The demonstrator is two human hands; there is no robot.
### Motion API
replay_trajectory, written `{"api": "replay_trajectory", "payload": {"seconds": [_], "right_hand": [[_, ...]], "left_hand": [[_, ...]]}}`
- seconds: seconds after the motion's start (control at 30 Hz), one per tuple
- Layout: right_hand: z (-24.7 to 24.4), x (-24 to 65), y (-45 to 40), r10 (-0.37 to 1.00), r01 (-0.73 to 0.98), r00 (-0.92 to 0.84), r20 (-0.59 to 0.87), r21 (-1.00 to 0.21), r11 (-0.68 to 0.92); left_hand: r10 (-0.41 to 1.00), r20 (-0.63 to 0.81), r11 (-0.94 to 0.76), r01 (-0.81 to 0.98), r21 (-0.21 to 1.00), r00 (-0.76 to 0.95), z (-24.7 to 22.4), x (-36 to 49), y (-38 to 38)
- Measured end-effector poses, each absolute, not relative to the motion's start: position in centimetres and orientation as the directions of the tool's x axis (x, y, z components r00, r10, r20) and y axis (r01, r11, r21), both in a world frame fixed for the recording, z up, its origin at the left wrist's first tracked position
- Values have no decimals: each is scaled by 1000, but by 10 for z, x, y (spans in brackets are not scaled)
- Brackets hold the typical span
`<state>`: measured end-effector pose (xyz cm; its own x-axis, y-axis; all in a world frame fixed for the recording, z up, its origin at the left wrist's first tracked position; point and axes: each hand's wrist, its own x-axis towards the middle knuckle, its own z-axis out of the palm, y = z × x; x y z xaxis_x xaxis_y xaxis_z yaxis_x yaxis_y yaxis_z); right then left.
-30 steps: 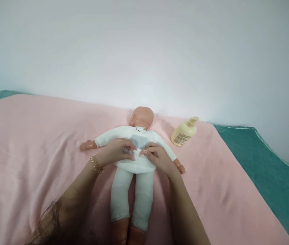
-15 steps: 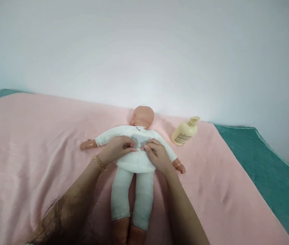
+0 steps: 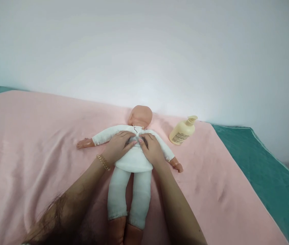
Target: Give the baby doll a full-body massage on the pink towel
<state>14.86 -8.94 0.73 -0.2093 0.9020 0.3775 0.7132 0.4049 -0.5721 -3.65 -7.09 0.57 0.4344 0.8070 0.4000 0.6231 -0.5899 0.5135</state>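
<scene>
A baby doll (image 3: 134, 159) with a white cloth body lies on a pink cloth, its arms spread and the back of its bald head turned up. On the left side of its upper torso rests my left hand (image 3: 121, 145), fingers apart and holding nothing. My right hand (image 3: 151, 148) lies on the right side, also with fingers apart and nothing in it. Both thumbs point inward and nearly meet at the middle. Between them shows a small greyish patch (image 3: 133, 139), partly covered by my fingers. A dark thread hangs near the doll's neck.
A pale yellow pump bottle (image 3: 182, 132) stands right of the doll's head. The pink cloth (image 3: 211, 177) lies over a green cloth (image 3: 264, 163), which shows at both sides. A pale wall (image 3: 144, 51) rises behind.
Both hands have moved up the doll's torso, and the fingers have gone from pinching at the grey patch to spread on the white cloth. The view has shifted slightly.
</scene>
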Motion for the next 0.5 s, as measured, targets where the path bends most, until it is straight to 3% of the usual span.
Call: {"api": "replay_trajectory", "payload": {"seconds": [0.3,0.5], "right_hand": [[4,143,-92,867,718,-153,474,-550,427],[1,144,-89,890,719,-174,422,-563,408]], "left_hand": [[792,481,-603,604,521,375,0,-37,-67],[808,437,-583,635,507,394,-1,-36,-65]]}}
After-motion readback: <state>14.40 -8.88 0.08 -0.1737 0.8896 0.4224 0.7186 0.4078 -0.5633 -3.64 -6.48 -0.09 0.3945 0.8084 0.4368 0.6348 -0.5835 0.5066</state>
